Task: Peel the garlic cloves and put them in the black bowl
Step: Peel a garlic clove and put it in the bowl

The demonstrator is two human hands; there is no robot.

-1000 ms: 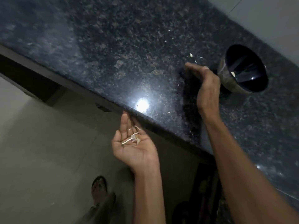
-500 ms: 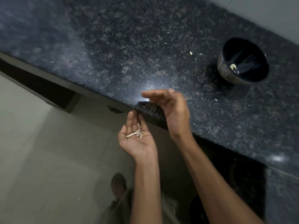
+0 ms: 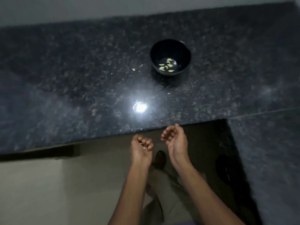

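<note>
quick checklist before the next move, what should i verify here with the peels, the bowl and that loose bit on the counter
1. Peels contained: ok, the left hand curls its fingers round them, off the counter edge.
2. Right hand free: ok, fingers loosely curled, nothing seen in it.
3. Cloves in the black bowl: ok, several pale cloves lie on its bottom.
4. Bowl steady: ok, upright on the counter, well back from the edge.
5. Counter cleared: not ok, a pale bit lies left of the bowl, with small flecks nearby.
6. Is that bit a clove or peel: cannot tell, too small and blurred.
</note>
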